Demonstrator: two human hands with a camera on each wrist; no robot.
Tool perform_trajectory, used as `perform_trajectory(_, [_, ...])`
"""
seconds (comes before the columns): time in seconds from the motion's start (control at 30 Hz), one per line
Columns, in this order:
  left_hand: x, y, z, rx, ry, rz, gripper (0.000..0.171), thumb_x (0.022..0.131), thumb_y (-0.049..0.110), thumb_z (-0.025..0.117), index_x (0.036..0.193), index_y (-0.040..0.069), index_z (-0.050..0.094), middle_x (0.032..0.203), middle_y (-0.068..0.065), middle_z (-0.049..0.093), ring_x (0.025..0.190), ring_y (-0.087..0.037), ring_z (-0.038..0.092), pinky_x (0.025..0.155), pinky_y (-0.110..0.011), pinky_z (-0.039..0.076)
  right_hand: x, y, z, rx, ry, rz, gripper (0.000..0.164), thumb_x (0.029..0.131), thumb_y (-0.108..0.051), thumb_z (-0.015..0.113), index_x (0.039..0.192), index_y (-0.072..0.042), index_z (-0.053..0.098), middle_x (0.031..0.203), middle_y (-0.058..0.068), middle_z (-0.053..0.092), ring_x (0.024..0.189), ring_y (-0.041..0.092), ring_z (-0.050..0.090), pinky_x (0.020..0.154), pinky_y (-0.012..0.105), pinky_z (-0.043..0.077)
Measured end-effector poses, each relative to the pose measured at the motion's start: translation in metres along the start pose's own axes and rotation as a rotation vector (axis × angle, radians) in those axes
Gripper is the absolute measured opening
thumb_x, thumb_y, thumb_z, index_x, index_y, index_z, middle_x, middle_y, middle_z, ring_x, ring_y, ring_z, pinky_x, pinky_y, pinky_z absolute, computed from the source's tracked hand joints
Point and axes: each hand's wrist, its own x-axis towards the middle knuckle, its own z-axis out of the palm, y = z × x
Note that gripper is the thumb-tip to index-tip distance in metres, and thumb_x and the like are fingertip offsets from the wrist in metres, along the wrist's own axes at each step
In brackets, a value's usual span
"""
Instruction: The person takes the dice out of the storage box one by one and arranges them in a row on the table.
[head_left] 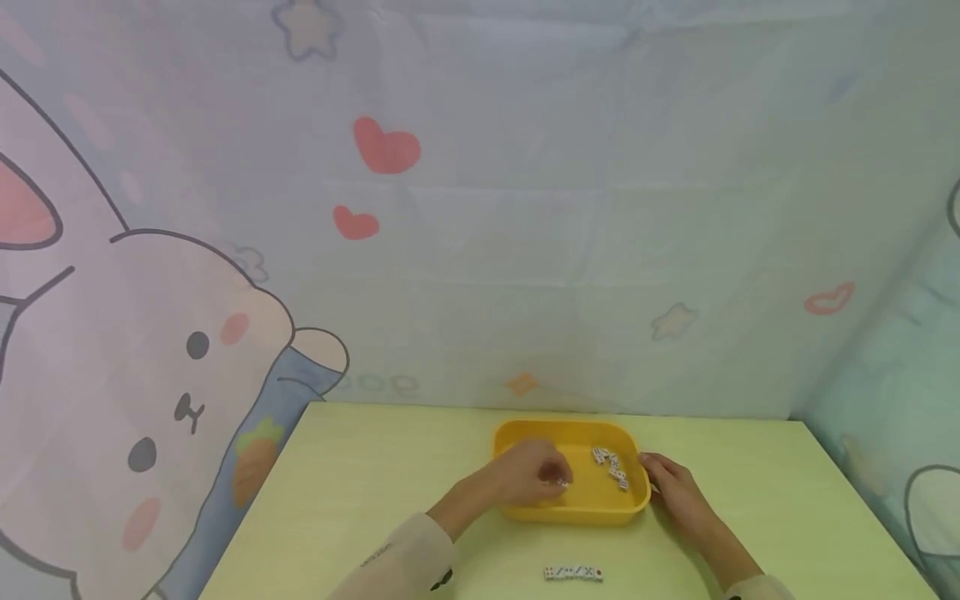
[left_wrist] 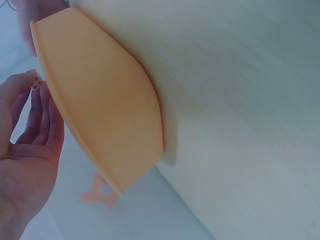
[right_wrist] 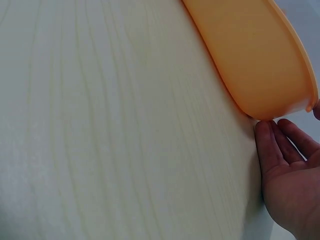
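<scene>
My left hand (head_left: 531, 473) reaches over the yellow tray (head_left: 570, 515) and pinches a small white die (left_wrist: 36, 83) between thumb and fingers. In the left wrist view, the die is beside the tray's rim. My right hand (head_left: 681, 493) holds the tray's right end. In the right wrist view, its fingertips (right_wrist: 263, 125) meet the lower outer wall, with the thumb at the rim. Several white dice (head_left: 615, 472) lie inside the tray towards its right side. In front of the tray, a straight row of white dice (head_left: 573, 573) sits on the table.
The pale yellow-green table (head_left: 390, 467) has wood grain and runs back to a hanging cloth (head_left: 525, 292). A cartoon rabbit, hearts and stars are printed on the cloth. More cloth closes off the right side.
</scene>
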Motion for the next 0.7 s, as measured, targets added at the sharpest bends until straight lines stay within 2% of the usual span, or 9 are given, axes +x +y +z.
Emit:
perform_trajectory(0.17, [-0.023, 0.003, -0.006, 0.009, -0.021, 0.056, 0.011, 0.099, 0.013, 0.074, 0.108, 0.010, 0.080, 0.096, 0.009, 0.067, 0.086, 0.002, 0.060, 0.079, -0.011, 0.051, -0.003, 0.001, 0.001, 0.002, -0.018, 0.011, 0.063, 0.114, -0.040, 0.047, 0.150, 0.012, 0.045, 0.154, 0.027, 0.050, 0.134, 0.027, 0.056, 0.095, 0.025, 0.056])
perform_trajectory(0.37, [-0.045, 0.011, -0.004, 0.004, -0.029, 0.108, 0.011, 0.095, 0.009, 0.077, 0.105, 0.011, 0.078, 0.097, 0.010, 0.067, 0.086, 0.006, 0.060, 0.078, -0.009, 0.051, -0.003, 0.001, 0.000, -0.003, -0.009, 0.006, 0.065, 0.113, -0.043, 0.048, 0.150, 0.010, 0.047, 0.154, 0.025, 0.050, 0.131, 0.021, 0.057, 0.094, 0.023, 0.056])
perform_trajectory(0.43, [-0.053, 0.016, -0.004, 0.001, -0.054, 0.096, 0.011, 0.095, 0.008, 0.078, 0.105, 0.012, 0.078, 0.098, 0.012, 0.066, 0.086, 0.006, 0.060, 0.078, -0.009, 0.051, -0.003, 0.001, 0.000, -0.011, -0.021, 0.002, 0.065, 0.114, -0.043, 0.047, 0.151, 0.010, 0.046, 0.155, 0.025, 0.049, 0.133, 0.021, 0.056, 0.095, 0.023, 0.055])
perform_trajectory(0.57, [-0.067, 0.024, 0.000, -0.015, -0.097, 0.031, 0.013, 0.094, 0.005, 0.078, 0.105, 0.012, 0.078, 0.095, 0.015, 0.064, 0.085, 0.006, 0.059, 0.077, -0.010, 0.052, -0.002, 0.000, -0.001, -0.012, -0.035, -0.008, 0.065, 0.114, -0.043, 0.046, 0.152, 0.010, 0.045, 0.156, 0.025, 0.048, 0.133, 0.020, 0.056, 0.096, 0.023, 0.055])
perform_trajectory(0.7, [-0.075, 0.026, 0.013, 0.008, -0.106, -0.030, 0.013, 0.092, 0.005, 0.081, 0.100, 0.013, 0.077, 0.090, 0.016, 0.064, 0.082, 0.006, 0.057, 0.075, -0.011, 0.051, -0.001, -0.002, -0.001, -0.012, -0.035, -0.012, 0.066, 0.114, -0.044, 0.047, 0.152, 0.010, 0.045, 0.154, 0.024, 0.050, 0.125, 0.012, 0.059, 0.096, 0.023, 0.055])
